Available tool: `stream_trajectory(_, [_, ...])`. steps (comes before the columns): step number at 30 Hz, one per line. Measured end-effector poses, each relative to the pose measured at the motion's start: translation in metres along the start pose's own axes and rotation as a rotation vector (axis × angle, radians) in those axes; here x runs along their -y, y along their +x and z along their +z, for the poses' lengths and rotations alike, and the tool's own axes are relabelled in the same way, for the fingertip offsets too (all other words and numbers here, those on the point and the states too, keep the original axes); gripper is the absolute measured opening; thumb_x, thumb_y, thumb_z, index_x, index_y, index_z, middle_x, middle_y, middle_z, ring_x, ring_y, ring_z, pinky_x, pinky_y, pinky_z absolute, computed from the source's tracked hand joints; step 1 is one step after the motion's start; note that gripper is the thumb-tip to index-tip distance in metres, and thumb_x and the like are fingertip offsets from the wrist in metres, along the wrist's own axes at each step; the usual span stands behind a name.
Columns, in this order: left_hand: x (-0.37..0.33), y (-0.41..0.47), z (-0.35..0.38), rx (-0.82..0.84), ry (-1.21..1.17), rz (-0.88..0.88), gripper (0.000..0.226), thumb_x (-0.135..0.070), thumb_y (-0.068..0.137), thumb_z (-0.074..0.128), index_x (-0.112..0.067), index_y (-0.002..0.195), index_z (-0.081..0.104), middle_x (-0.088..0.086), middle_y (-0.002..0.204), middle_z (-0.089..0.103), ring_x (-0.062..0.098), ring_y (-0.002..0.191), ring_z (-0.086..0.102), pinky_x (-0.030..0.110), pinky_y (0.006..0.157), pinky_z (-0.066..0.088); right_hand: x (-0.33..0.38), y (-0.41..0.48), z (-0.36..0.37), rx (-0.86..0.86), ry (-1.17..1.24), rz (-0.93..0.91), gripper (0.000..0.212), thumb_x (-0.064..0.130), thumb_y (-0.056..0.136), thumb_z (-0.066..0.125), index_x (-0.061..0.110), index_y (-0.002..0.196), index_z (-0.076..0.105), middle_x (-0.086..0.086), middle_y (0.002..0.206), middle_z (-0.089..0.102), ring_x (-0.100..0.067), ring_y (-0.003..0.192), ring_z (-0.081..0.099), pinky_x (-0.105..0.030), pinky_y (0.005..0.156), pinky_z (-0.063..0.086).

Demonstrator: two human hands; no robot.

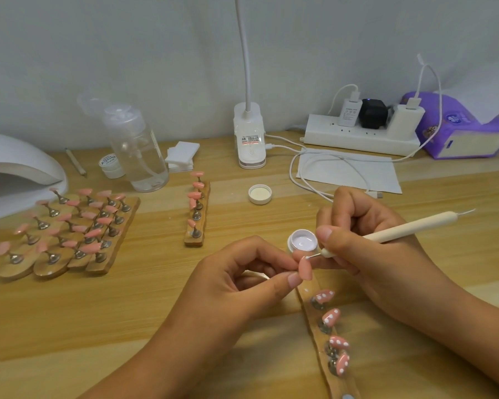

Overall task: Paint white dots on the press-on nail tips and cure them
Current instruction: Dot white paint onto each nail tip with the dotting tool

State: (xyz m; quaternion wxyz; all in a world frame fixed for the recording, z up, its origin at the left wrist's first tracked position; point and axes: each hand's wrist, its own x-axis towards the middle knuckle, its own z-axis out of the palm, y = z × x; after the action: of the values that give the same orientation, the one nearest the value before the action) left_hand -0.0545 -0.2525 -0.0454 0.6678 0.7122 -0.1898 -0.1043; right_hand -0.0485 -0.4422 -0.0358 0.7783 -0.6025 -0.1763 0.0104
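My left hand [242, 280] pinches a plain pink nail tip [305, 270] between thumb and forefinger, just above the top end of a wooden holder strip [314, 321]. My right hand [366, 243] grips a cream dotting pen [409, 227]; its metal point touches the tip's upper edge. Below on that strip stand several pink tips with white dots [332, 316]. An open small jar of white gel [303, 241] sits right behind the pinched tip. Its cap [260, 194] lies further back.
A white curing lamp [15, 171] stands at the far left. Several strips of plain pink tips [69, 226] lie left, another strip [197, 210] in the middle. Behind are a clear pump bottle [139, 151], clip lamp [249, 136], power strip [360, 133], cables and tissue pack [458, 131].
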Motion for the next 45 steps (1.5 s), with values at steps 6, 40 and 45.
stream_trajectory(6, [0.002,-0.001,-0.001,0.007,-0.001,0.0,0.012,-0.031,0.071,0.079,-0.025,0.08,0.073,0.008,0.089,0.071,0.017,0.073,0.052,0.028,0.065,0.042,0.0,0.0,0.001,0.002,-0.006,-0.006,0.02,0.017,0.075,0.067,0.022,0.063,0.053,0.007,0.062,0.056,0.0,0.055,0.056,-0.019,0.057,0.053])
stream_trajectory(40, [-0.001,0.0,-0.001,-0.009,-0.015,-0.025,0.007,-0.027,0.075,0.073,-0.026,0.082,0.074,-0.008,0.076,0.067,0.008,0.071,0.055,0.018,0.064,0.044,-0.003,0.008,-0.018,-0.22,-0.581,-0.169,0.013,0.033,0.09,0.063,0.024,0.085,0.071,0.009,0.081,0.07,-0.007,0.074,0.06,-0.017,0.069,0.047])
stream_trajectory(45, [-0.001,0.001,-0.001,-0.009,-0.029,-0.035,0.007,-0.025,0.075,0.072,-0.024,0.082,0.073,-0.01,0.075,0.068,0.002,0.07,0.058,0.014,0.063,0.045,-0.008,0.008,-0.016,-0.124,-0.802,-0.223,0.019,0.04,0.092,0.051,0.027,0.085,0.063,0.01,0.081,0.061,-0.015,0.077,0.056,-0.017,0.067,0.043])
